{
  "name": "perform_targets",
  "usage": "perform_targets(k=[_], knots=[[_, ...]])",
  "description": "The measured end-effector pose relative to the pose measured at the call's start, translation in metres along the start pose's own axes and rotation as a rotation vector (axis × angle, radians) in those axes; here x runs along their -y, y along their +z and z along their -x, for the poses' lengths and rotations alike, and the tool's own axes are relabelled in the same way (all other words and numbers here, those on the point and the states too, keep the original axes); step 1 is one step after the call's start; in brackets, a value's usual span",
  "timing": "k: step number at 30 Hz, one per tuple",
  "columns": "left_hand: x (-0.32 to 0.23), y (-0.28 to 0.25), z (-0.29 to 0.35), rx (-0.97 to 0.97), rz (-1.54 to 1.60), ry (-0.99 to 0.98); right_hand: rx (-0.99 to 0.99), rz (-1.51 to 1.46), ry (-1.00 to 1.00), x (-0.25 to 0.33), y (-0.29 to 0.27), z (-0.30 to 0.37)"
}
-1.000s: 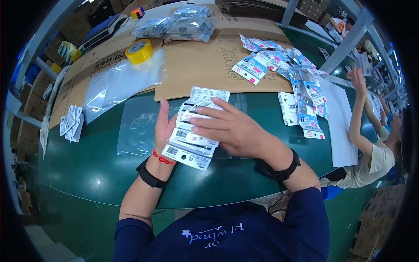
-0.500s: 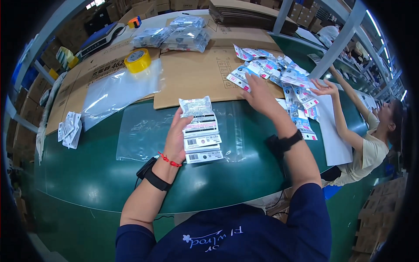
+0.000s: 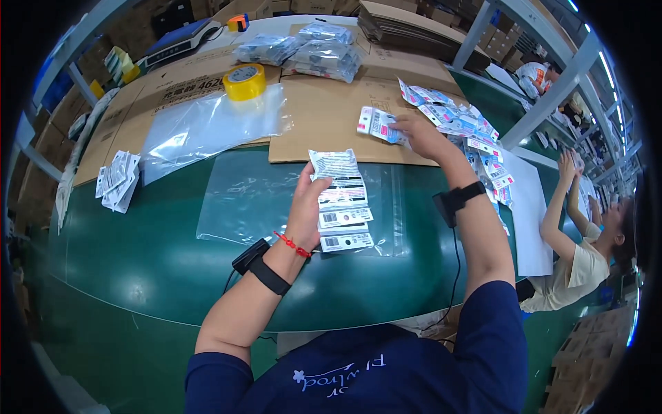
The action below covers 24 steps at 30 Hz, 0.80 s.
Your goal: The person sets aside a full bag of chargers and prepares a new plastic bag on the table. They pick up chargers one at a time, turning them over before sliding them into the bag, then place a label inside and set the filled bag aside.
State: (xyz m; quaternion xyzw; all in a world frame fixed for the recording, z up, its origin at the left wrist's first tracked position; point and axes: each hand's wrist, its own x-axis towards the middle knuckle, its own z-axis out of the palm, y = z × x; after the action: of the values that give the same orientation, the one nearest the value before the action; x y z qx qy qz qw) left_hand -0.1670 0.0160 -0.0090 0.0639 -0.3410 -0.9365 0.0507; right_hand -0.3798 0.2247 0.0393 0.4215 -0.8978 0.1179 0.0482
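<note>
The left hand (image 3: 308,207) is closed around a fanned stack of white carded packets (image 3: 340,203) with barcode labels, held at the centre of the frame above a clear zip bag (image 3: 234,200) lying flat on the green table (image 3: 124,262). The right hand (image 3: 419,132) reaches to the upper right, its fingers pinching a single white, pink and blue packet (image 3: 378,124) on the brown cardboard sheet (image 3: 331,110). Just right of that hand a loose heap of similar blue and white packets (image 3: 476,134) spreads toward the right edge. In the upper left sit a yellow tape roll (image 3: 245,81) and a large clear plastic bag (image 3: 207,124). At the top centre lie filled clear bags (image 3: 324,55). A small pile of white packets (image 3: 117,179) rests at the left.
</note>
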Motion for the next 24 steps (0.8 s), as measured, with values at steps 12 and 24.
perform_targets(k=[12,24], knots=[[-0.011,0.002,0.002,0.097,0.072,0.0,-0.088,-0.062,0.029,0.038,0.013,0.043],[-0.018,0.011,0.009,0.254,0.21,0.005,-0.312,-0.009,-0.376,0.169,-0.015,0.102]])
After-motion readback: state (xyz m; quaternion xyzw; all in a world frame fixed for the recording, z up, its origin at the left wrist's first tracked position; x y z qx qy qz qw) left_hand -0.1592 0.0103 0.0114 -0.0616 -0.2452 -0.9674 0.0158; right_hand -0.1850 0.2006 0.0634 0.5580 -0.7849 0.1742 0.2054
